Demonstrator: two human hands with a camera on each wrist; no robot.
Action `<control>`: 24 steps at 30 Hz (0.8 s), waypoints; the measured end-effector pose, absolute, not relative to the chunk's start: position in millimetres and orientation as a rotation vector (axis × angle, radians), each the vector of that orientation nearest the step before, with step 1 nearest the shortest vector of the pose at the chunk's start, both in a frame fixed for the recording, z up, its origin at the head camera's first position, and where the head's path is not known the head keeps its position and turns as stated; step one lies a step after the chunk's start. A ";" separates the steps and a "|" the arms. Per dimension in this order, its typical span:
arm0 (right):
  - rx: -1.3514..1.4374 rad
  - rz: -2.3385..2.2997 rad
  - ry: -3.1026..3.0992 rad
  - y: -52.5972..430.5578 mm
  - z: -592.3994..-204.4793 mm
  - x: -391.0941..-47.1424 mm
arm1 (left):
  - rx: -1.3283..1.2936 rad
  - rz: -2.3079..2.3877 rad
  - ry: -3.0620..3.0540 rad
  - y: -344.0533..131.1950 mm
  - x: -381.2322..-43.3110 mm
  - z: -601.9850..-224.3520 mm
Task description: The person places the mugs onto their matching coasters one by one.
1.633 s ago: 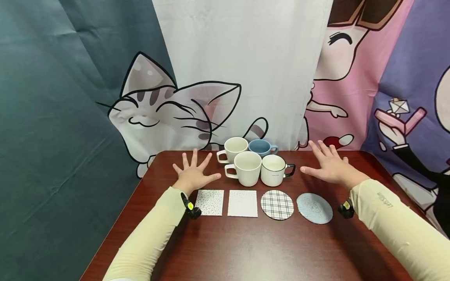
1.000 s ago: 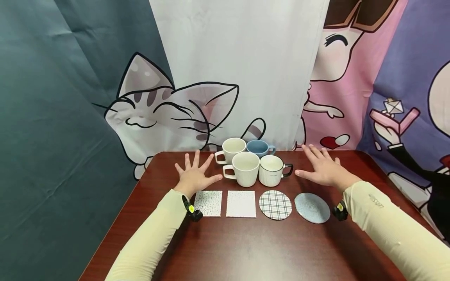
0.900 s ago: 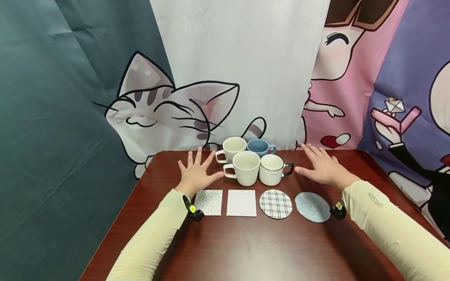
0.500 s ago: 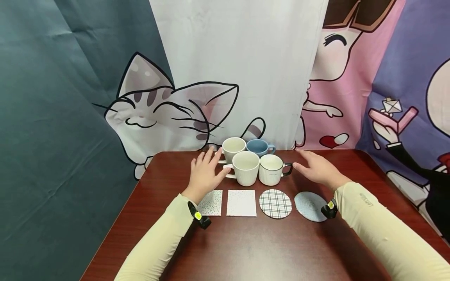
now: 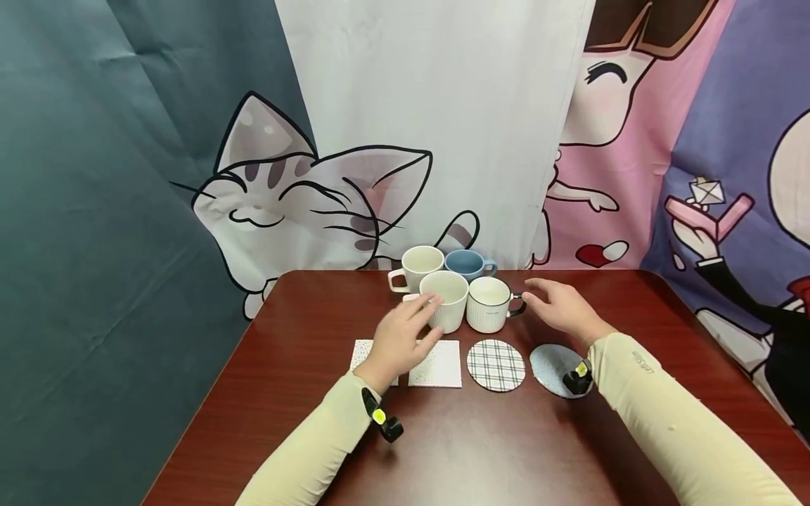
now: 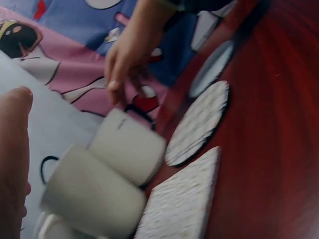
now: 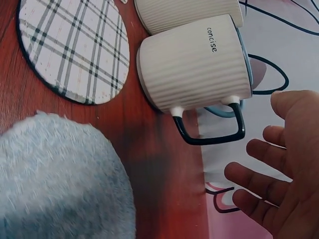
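My right hand (image 5: 562, 306) hovers by the black handle (image 7: 209, 138) of a ribbed white mug (image 7: 194, 62) marked "concise". Its fingers are spread apart from the handle in the right wrist view, and nothing is in it. The left hand (image 5: 400, 340), fingers loosely extended, is over the square coasters and overlaps the front cream mug (image 5: 452, 313) in the head view, covering much of that mug's handle. Behind these stand another cream mug (image 5: 422, 262) and a blue cup (image 5: 467, 264).
Along the brown table (image 5: 455, 443) lie a speckled square coaster (image 5: 362, 351), partly hidden, a white square coaster (image 5: 446, 367), a plaid round coaster (image 5: 496, 365) and a blue-grey round coaster (image 5: 549, 365). A cartoon-printed curtain (image 5: 493, 126) hangs behind the table.
The left hand has moved right and nearer the body, from beside the mugs to over the square coasters, its fingers less spread. My right hand has shifted left toward the black handle.
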State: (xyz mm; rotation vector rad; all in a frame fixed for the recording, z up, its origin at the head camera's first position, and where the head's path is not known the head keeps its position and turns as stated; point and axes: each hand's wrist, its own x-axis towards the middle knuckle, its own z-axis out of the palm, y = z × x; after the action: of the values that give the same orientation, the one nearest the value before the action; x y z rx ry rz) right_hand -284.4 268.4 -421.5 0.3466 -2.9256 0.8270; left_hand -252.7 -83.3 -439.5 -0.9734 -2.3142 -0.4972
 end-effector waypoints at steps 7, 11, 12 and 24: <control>0.297 0.925 -2.931 262.1 -429.5 -290.3 | -1.235 -0.324 -2.431 -61.8 -242.6 -459.1; 0.263 0.992 -2.933 257.3 -431.6 -290.9 | -1.341 -0.249 -2.554 -54.0 -240.5 -468.0; 0.265 0.996 -2.928 256.3 -432.4 -291.2 | -1.366 -0.230 -2.582 -52.4 -240.3 -470.5; 0.254 1.005 -2.888 256.5 -444.0 -296.6 | -1.466 -0.178 -2.682 -42.3 -233.7 -493.3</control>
State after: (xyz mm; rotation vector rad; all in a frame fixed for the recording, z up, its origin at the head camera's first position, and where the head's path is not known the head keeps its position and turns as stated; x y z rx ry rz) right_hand -296.6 256.5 -444.0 0.2541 -2.8878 1.0050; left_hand -233.7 -42.3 -493.3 -1.4660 -2.6821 -0.1784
